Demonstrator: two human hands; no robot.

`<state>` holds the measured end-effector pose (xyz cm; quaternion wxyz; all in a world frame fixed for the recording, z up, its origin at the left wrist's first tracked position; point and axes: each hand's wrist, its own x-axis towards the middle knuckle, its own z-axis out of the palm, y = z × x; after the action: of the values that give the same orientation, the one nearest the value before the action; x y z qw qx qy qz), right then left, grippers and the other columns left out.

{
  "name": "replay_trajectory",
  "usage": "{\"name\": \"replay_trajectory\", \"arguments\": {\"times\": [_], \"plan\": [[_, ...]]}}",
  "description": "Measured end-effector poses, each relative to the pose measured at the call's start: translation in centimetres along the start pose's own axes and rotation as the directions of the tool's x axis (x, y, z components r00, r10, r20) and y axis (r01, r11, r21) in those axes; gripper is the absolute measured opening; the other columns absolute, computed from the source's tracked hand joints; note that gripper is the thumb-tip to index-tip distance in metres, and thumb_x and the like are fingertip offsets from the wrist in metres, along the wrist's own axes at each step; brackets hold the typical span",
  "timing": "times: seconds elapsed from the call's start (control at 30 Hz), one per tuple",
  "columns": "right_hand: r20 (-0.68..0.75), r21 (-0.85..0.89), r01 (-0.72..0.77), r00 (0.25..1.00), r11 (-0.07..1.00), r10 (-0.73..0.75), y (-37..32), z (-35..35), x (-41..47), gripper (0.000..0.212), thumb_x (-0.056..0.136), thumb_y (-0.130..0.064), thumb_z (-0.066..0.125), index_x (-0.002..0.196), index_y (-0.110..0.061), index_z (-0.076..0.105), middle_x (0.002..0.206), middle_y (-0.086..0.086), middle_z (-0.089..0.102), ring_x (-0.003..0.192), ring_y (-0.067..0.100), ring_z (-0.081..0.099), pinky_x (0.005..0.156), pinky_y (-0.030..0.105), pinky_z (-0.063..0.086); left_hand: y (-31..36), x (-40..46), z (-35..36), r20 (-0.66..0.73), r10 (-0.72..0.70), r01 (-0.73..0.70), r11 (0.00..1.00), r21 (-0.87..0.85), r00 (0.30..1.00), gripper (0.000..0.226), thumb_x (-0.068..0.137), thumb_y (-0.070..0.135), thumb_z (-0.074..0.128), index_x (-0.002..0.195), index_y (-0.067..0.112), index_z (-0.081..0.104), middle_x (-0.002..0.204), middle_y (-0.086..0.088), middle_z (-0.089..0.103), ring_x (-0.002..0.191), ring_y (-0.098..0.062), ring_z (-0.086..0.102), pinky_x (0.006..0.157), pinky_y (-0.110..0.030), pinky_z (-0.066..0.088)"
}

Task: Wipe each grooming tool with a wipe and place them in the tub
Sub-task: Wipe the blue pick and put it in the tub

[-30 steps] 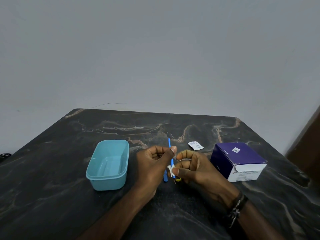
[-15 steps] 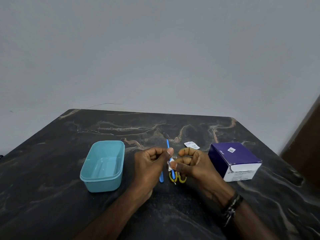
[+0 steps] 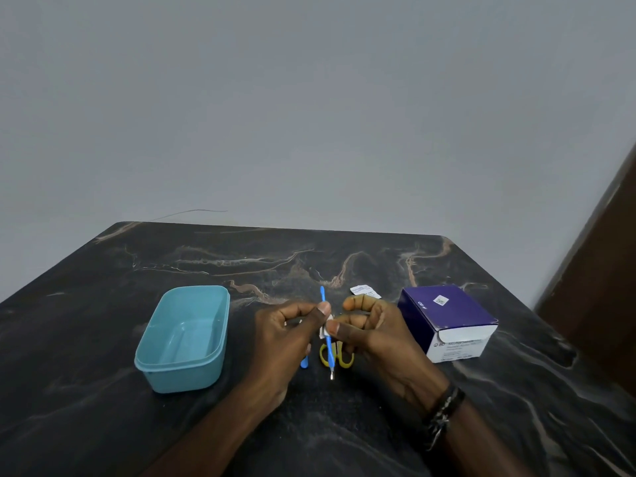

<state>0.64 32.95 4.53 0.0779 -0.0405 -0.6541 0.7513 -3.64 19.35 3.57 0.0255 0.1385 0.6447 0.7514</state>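
Teal tub [image 3: 184,339] sits left of centre on the dark table [image 3: 103,425]. Mid-frame, the left hand [image 3: 285,342] pinches the blue tool [image 3: 328,342] upright; the right hand [image 3: 375,333] pinches a white wipe [image 3: 324,327] against it. Yellow scissors [image 3: 339,356] lie beneath, purple box [image 3: 447,321] right.

We note a slim blue tool [image 3: 329,342] held near upright, white wipe [image 3: 326,327] folded around it; yellow-handled scissors [image 3: 344,356] flat beneath; teal tub [image 3: 186,339] left, empty.

Your path left from the hands [image 3: 344,339] to the tub [image 3: 184,339] runs over bare bench [image 3: 103,425]. The purple box [image 3: 447,321] blocks the right; yellow scissors [image 3: 339,356] lie just below.
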Motion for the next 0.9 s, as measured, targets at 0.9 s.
{"name": "replay_trajectory", "arguments": {"times": [0.9], "plan": [[-0.236, 0.127, 0.168, 0.962, 0.978, -0.135, -0.21, -0.45, 0.40, 0.022, 0.080, 0.005, 0.068, 0.097, -0.003, 0.056, 0.083, 0.017, 0.074, 0.073, 0.026, 0.070, 0.070, 0.039, 0.049, 0.28, -0.79, 0.36, 0.184, -0.117, 0.101, 0.990, 0.094, 0.976, 0.022, 0.072, 0.021, 0.081, 0.087, 0.008, 0.071, 0.069, -0.009, 0.073, 0.036, -0.014, 0.047, 0.036, -0.018, 0.033]]}}
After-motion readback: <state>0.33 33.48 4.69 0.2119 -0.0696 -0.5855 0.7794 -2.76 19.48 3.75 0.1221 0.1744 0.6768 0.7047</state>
